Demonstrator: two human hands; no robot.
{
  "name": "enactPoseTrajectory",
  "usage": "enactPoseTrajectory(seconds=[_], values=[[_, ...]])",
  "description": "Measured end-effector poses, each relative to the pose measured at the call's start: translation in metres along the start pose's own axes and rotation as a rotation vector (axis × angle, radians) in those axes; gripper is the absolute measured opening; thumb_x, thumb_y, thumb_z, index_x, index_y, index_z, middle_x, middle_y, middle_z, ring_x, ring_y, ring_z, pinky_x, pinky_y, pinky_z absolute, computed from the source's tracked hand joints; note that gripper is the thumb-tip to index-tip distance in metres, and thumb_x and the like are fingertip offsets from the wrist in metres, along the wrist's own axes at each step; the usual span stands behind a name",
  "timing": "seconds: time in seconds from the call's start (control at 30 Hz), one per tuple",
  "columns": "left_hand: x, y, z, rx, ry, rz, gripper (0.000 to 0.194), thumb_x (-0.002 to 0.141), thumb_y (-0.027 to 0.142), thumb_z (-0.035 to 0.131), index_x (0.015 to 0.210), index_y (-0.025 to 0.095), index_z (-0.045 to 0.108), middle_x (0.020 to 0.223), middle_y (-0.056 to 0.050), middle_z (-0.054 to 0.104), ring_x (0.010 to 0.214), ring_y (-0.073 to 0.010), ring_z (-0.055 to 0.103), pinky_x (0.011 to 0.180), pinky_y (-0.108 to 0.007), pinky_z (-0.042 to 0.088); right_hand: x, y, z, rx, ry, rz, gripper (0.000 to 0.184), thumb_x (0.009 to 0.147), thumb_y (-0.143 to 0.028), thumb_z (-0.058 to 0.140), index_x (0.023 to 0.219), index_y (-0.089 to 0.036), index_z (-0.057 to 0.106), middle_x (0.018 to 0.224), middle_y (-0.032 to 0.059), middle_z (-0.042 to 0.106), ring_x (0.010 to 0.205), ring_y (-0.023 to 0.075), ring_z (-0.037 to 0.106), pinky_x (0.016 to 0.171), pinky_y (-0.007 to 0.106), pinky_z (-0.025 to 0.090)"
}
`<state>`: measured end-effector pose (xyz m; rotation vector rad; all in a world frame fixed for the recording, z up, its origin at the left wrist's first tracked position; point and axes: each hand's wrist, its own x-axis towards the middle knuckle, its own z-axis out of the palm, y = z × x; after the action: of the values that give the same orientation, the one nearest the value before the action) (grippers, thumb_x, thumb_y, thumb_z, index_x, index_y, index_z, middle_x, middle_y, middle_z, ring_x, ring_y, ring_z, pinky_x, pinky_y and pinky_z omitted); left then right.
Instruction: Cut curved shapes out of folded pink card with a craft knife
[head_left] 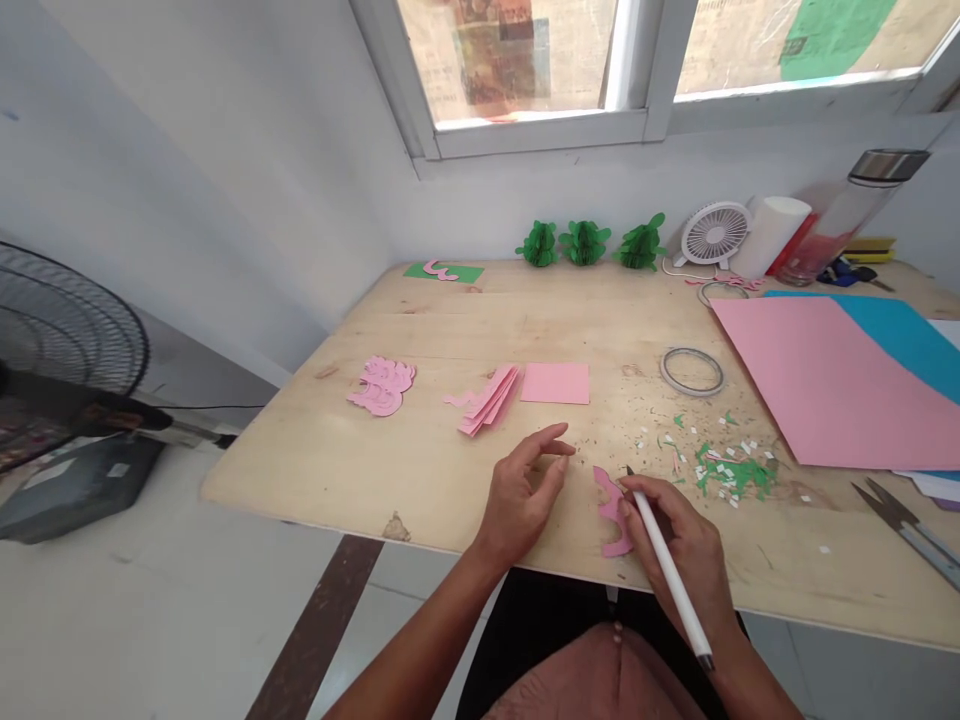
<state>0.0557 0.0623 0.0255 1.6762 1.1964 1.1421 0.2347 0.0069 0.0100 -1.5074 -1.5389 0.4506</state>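
Observation:
My right hand point(682, 545) grips a white pen point(667, 570) with a dark tip and a dark end, its tip pointing away from me. Beside that hand's fingers lies a pink scalloped paper cutout point(613, 515), partly covered by them. My left hand point(523, 495) hovers or rests just left of the cutout; its fingers are bent but apart, with nothing between them. Farther off are a folded pink paper strip point(491, 400) and a flat pink paper rectangle point(556, 383). A pile of pink scalloped cutouts point(384, 385) sits to the left.
Green and white paper scraps point(735, 472) are scattered at right, near scissors point(911, 530), a tape roll point(691, 371) and large pink sheets point(840, 385). Green paper shapes point(583, 243), a small white fan point(715, 233) and a bottle point(844, 220) line the wall.

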Motion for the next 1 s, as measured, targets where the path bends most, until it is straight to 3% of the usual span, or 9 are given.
enactPoseTrajectory(seconds=[0.1, 0.37, 0.57, 0.77, 1.0], values=[[0.006, 0.004, 0.007, -0.131, -0.039, -0.066, 0.036, 0.088, 0.026, 0.056, 0.123, 0.019, 0.059, 0.091, -0.004, 0.072, 0.089, -0.0167, 0.068, 0.088, -0.033, 0.053, 0.01, -0.004, 0.005, 0.04, -0.019, 0.039, 0.018, 0.087, -0.03, 0.056, 0.097, -0.021, 0.066, 0.085, 0.0045, 0.073, 0.069, 0.0165, 0.071, 0.061, 0.024, 0.057], [0.031, 0.007, 0.018, -0.164, -0.098, -0.078, 0.035, 0.083, 0.021, 0.058, 0.118, 0.02, 0.062, 0.083, -0.002, 0.069, 0.077, -0.0144, 0.066, 0.078, -0.028, 0.054, 0.034, -0.008, 0.012, 0.062, -0.023, 0.053, 0.019, 0.086, -0.032, 0.054, 0.096, -0.021, 0.066, 0.082, 0.0031, 0.073, 0.058, 0.014, 0.065, 0.054, 0.024, 0.053], [0.055, 0.0, 0.017, -0.141, -0.138, -0.048, 0.034, 0.081, 0.018, 0.057, 0.114, 0.019, 0.064, 0.076, 0.0, 0.067, 0.073, -0.0131, 0.064, 0.072, -0.026, 0.053, 0.049, -0.006, 0.007, 0.005, -0.035, 0.009, 0.019, 0.088, -0.033, 0.053, 0.1, -0.023, 0.064, 0.086, 0.0027, 0.073, 0.07, 0.0163, 0.068, 0.061, 0.024, 0.052], [0.082, -0.01, 0.022, -0.105, -0.162, -0.013, 0.033, 0.08, 0.015, 0.054, 0.111, 0.018, 0.065, 0.073, 0.001, 0.064, 0.067, -0.0114, 0.061, 0.063, -0.023, 0.049, 0.083, -0.004, -0.008, -0.057, -0.073, -0.057, 0.02, 0.087, -0.028, 0.05, 0.102, -0.023, 0.064, 0.086, 0.0021, 0.073, 0.072, 0.0163, 0.068, 0.065, 0.025, 0.05], [0.083, -0.02, 0.03, -0.062, -0.145, 0.012, 0.031, 0.079, 0.013, 0.053, 0.107, 0.019, 0.066, 0.072, 0.002, 0.063, 0.062, -0.0098, 0.057, 0.059, -0.021, 0.047, 0.102, 0.015, 0.005, -0.032, -0.109, -0.115, 0.022, 0.085, -0.019, 0.049, 0.103, -0.021, 0.062, 0.084, 0.0019, 0.072, 0.077, 0.0163, 0.069, 0.07, 0.026, 0.052]])
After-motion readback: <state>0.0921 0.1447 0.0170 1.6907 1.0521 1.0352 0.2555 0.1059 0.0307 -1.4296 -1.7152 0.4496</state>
